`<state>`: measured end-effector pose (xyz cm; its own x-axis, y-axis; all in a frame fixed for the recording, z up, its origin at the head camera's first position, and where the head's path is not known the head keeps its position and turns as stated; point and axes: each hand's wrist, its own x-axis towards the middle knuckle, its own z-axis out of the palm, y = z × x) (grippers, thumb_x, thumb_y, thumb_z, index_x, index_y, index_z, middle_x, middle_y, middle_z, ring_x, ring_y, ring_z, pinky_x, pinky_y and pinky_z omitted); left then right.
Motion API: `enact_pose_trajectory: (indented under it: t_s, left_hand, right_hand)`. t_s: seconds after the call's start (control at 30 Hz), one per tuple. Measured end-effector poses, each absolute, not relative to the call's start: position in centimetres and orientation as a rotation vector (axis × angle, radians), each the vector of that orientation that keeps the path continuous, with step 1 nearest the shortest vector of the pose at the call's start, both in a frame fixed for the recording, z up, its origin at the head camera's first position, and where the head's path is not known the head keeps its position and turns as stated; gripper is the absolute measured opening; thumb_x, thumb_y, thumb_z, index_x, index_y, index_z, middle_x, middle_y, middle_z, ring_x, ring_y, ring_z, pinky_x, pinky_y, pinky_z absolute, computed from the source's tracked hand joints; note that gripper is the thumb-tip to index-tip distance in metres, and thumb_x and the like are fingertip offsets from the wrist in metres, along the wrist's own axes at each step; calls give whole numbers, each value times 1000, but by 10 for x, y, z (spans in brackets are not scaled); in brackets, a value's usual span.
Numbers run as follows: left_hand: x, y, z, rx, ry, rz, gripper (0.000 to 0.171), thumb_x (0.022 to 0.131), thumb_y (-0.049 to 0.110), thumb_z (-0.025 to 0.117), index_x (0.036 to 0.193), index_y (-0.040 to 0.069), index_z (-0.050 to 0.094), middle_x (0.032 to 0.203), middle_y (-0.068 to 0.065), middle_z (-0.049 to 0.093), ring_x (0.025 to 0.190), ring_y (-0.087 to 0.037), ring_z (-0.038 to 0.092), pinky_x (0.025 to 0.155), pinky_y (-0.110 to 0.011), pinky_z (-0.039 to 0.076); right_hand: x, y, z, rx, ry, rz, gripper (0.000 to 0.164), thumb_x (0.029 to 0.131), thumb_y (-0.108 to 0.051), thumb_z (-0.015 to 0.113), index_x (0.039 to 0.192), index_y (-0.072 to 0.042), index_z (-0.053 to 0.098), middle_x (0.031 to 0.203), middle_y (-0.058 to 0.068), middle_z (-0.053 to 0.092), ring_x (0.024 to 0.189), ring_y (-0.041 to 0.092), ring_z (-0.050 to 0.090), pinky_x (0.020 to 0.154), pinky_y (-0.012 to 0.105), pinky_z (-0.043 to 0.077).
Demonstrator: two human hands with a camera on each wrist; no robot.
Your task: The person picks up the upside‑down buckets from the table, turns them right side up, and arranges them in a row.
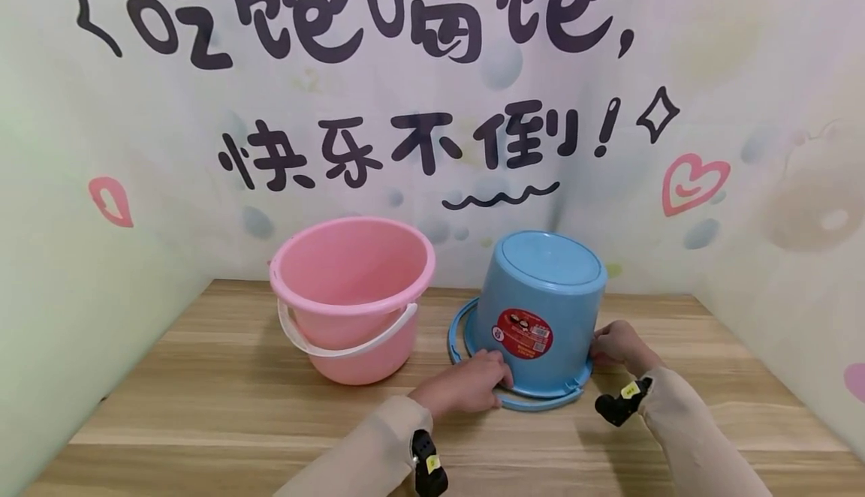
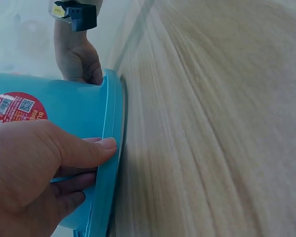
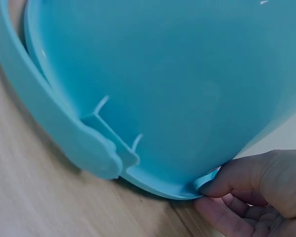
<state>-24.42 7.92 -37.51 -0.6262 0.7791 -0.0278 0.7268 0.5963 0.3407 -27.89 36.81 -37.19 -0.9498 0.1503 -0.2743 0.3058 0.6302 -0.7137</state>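
Observation:
A blue bucket (image 1: 574,302) stands upside down on the table, its base facing up and a round red label (image 1: 523,334) on its side. Its blue handle (image 1: 541,405) lies around the rim at table level. My left hand (image 1: 469,384) grips the rim at the front left; in the left wrist view the thumb (image 2: 96,149) lies on the rim edge. On the right side, my right hand (image 1: 620,348) pinches the rim, with the thumb (image 3: 232,177) above it and fingers below in the right wrist view. The bucket's inside is hidden.
An upright pink bucket (image 1: 365,369) with a white handle (image 1: 351,350) hanging at its front stands left of the blue one. The wooden table (image 1: 223,407) meets a printed backdrop (image 1: 378,84) behind both buckets, with side panels left and right.

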Motion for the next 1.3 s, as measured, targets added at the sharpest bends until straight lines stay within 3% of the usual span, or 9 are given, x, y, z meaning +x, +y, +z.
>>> enact_pose_trajectory:
  t_s: [0.63, 1.3]
  left_hand:
    - [-252, 75, -362, 1316, 2574, 458, 23, 85, 14, 65, 107, 12, 63, 98, 5, 48, 93, -10, 40, 81, -18, 41]
    - [-246, 68, -337, 1376, 2550, 476, 25, 83, 18, 66, 106, 13, 57, 97, 6, 43, 95, -8, 38, 79, -17, 40]
  right_hand:
    - [-277, 367, -369, 318, 2657, -1272, 31, 81, 8, 52, 109, 21, 52, 100, 30, 57, 76, 28, 61, 70, 40, 53]
    - [-258, 363, -361, 191, 2618, -1476, 39, 86, 4, 50, 117, 26, 41, 102, 29, 57, 78, 17, 59, 75, 39, 51]
